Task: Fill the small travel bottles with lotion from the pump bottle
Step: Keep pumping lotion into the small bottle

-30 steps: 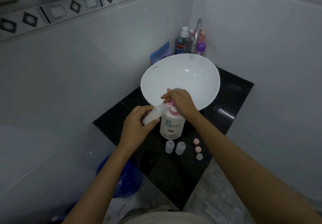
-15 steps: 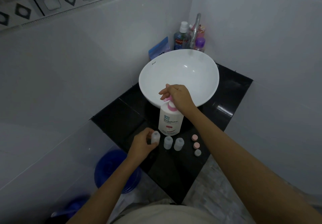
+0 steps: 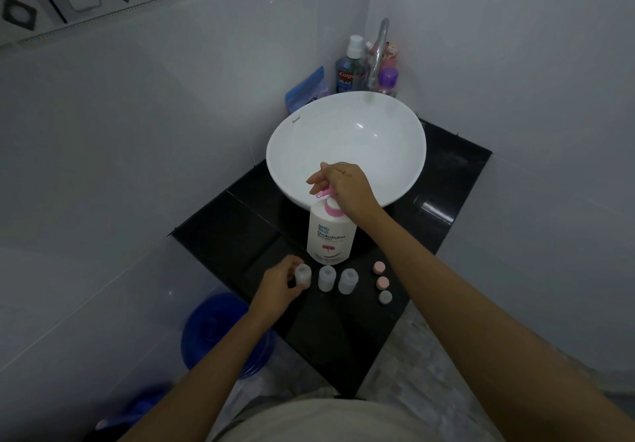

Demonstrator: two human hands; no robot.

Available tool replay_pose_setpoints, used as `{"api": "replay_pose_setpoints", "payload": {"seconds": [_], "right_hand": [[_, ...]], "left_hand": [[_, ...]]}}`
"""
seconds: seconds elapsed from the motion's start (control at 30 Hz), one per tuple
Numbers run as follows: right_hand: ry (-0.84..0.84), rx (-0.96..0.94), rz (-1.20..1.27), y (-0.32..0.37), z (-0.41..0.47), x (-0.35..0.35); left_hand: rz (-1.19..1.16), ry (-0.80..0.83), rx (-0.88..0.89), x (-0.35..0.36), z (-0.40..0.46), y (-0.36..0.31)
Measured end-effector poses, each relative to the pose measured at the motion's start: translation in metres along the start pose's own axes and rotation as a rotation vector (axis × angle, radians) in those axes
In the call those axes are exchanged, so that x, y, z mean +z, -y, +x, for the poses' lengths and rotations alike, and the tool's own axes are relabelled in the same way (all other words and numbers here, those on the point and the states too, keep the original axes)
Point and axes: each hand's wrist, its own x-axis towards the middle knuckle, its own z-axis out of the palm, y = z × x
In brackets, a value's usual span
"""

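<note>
- Setting a travel bottle (image 3: 303, 275) down near the counter's (image 3: 220, 232) front-left edge, the left hand (image 3: 280, 285) has its fingers closed round it; it stands upright at the left end of a row.
- Two more bottles (image 3: 326, 278) (image 3: 348, 281) stand just beside it, uncapped; whether any holds lotion I cannot tell.
- Behind the row, touching the sink's (image 3: 405, 125) front rim, stands the pump bottle (image 3: 329, 235); the right hand (image 3: 345, 185) rests on its pink pump head, fingers curled over it, spout pointing left.
- Three caps (image 3: 378, 267) (image 3: 382, 283) (image 3: 385, 297) lie in a line near the front-right edge, well apart from the hands.
- Judged step: swapping bottles between fills. Next, the left hand should let go, take a neighbouring bottle and bring its mouth squarely under the spout before any press.
</note>
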Motion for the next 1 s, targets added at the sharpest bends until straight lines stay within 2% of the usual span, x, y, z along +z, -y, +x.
{"api": "replay_pose_setpoints", "payload": {"seconds": [0.13, 0.23, 0.33, 0.47, 0.6, 0.83, 0.9, 1.0], "right_hand": [[0.005, -0.003, -0.003, -0.002, 0.001, 0.0], [0.006, -0.002, 0.008, -0.003, 0.002, 0.0], [0.004, -0.004, 0.018, -0.003, 0.002, 0.001], [-0.001, 0.001, 0.016, -0.003, 0.002, 0.001], [-0.009, 0.005, 0.01, -0.002, 0.002, 0.001], [-0.013, 0.017, -0.003, -0.002, 0.001, 0.001], [-0.006, 0.024, 0.013, 0.0, -0.001, 0.001], [0.026, 0.049, 0.03, 0.006, -0.003, -0.001]], "left_hand": [[0.0, -0.006, 0.055, 0.001, 0.003, -0.002], [0.134, -0.082, 0.111, 0.002, 0.004, -0.003], [0.275, -0.187, 0.24, 0.004, 0.005, -0.009], [0.519, -0.211, 0.333, 0.01, 0.007, -0.018], [0.582, -0.212, 0.336, 0.015, 0.009, -0.02], [0.442, -0.271, 0.341, 0.012, 0.004, -0.025], [0.295, -0.29, 0.312, 0.004, 0.001, -0.031], [-0.056, -0.275, 0.229, -0.015, -0.006, -0.045]]}}
